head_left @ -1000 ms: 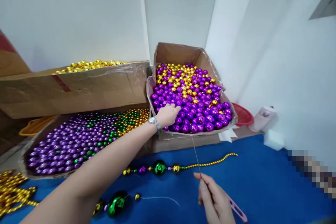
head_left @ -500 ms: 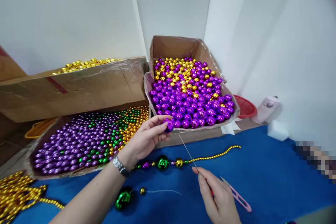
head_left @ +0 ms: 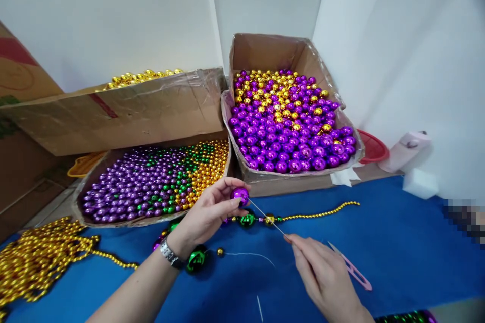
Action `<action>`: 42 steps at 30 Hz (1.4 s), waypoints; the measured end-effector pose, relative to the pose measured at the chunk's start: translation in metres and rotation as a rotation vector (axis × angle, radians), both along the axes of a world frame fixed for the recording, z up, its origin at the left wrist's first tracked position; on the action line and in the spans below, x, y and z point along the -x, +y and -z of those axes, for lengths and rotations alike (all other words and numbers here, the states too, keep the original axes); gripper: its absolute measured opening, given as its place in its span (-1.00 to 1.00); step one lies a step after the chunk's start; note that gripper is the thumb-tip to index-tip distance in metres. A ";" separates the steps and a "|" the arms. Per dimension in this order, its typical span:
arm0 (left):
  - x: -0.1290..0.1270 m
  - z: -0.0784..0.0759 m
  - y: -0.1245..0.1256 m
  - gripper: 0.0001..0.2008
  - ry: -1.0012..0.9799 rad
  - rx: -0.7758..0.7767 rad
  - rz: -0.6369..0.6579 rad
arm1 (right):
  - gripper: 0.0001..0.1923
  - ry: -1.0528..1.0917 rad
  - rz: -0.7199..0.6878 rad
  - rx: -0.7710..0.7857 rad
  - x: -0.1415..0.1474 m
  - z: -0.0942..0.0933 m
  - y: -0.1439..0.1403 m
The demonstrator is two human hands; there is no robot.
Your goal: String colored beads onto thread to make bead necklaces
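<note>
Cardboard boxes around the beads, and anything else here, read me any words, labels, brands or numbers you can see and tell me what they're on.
No text can be read.
Brown cardboard box at far left: red and green printed marks, cut off by the frame edge, no letters legible.
Long brown cardboard box holding gold beads: a red stripe only, no words.
Silver wristwatch on the left hand: too small to read.

white corner, blue tabletop

plain white walls (head_left: 113,15) meet in a corner behind the cardboard boxes (head_left: 144,111), evenly and brightly lit. a blue cloth-covered table (head_left: 397,242) fills the foreground. at the right, against the wall, sit a red basin (head_left: 373,147), a pale pink dispenser (head_left: 405,150) and a white foam block (head_left: 420,183). brown cartons (head_left: 18,126) stand at the far left.
</note>
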State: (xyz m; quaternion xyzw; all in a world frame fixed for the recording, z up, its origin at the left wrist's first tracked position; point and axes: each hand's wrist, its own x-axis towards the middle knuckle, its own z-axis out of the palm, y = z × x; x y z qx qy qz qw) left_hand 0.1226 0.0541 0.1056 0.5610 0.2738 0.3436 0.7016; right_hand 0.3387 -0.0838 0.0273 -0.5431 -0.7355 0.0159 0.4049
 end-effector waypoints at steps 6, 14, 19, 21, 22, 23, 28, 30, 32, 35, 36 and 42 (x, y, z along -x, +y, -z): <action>0.001 -0.007 -0.004 -0.62 0.276 -0.215 0.040 | -0.69 -0.188 0.038 -0.004 -0.007 0.002 -0.001; -0.007 0.009 -0.013 -0.60 0.225 -0.113 0.006 | -0.74 0.019 -0.033 0.116 0.000 0.007 0.003; -0.007 0.008 -0.019 -0.61 0.231 -0.098 -0.064 | -0.75 -0.023 -0.025 0.090 0.002 0.010 0.004; -0.007 0.006 -0.020 -0.62 0.229 -0.097 -0.089 | -0.74 -0.054 -0.022 0.062 0.003 0.012 0.005; -0.007 0.006 -0.021 -0.62 0.224 -0.089 -0.096 | -0.74 -0.062 -0.023 0.054 0.004 0.013 0.006; -0.007 0.006 -0.022 -0.62 0.218 -0.075 -0.103 | -0.74 -0.065 -0.028 0.054 0.004 0.014 0.006; -0.005 0.012 -0.024 -0.62 0.168 0.004 -0.122 | -0.75 -0.027 -0.055 0.083 0.006 0.018 0.008; -0.004 0.016 -0.024 -0.60 0.132 0.045 -0.112 | -0.76 -0.033 -0.051 0.064 0.007 0.020 0.009; -0.003 0.019 -0.025 -0.60 0.100 0.085 -0.110 | -0.75 -0.053 -0.045 0.051 0.008 0.022 0.010; -0.001 0.021 -0.026 -0.60 0.108 0.057 -0.140 | -0.75 -0.063 -0.049 0.064 0.009 0.024 0.011; -0.001 0.021 -0.026 -0.60 0.120 0.033 -0.154 | -0.75 -0.050 -0.058 0.069 0.010 0.025 0.011; 0.002 0.024 -0.027 -0.63 0.031 0.117 -0.129 | -0.77 0.153 -0.143 0.240 0.016 0.022 0.010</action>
